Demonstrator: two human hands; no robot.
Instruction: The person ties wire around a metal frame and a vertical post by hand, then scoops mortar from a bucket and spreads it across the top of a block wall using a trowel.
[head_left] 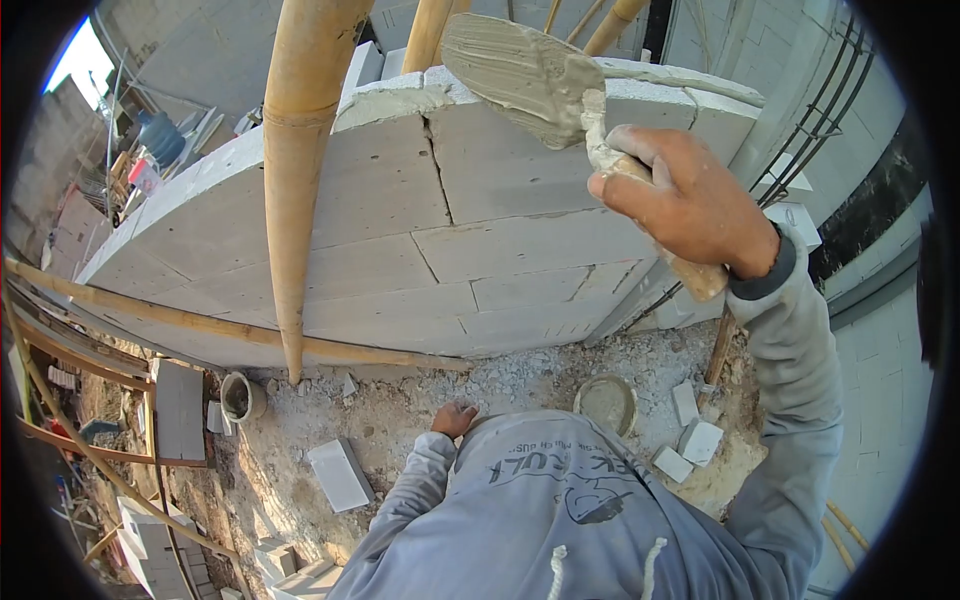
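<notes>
My right hand (690, 200) is raised at the upper right, shut on the wooden handle of a trowel (525, 75). The trowel's blade is coated with grey mortar and sits over the top edge of a grey block wall (400, 250). A band of wet mortar (680, 78) lies along the wall's top at the right. My left hand (455, 417) hangs low in front of my grey sweatshirt, close to the rubble-covered ground at the wall's foot; its fingers look curled and I see nothing in them.
Bamboo poles (300, 180) stand upright in front of the wall, and another lies along its base. A round mortar pan (606, 402) and a small bucket (240, 397) sit on the ground. Loose blocks (340, 475) and fragments lie around. Scaffold timbers stand at the left.
</notes>
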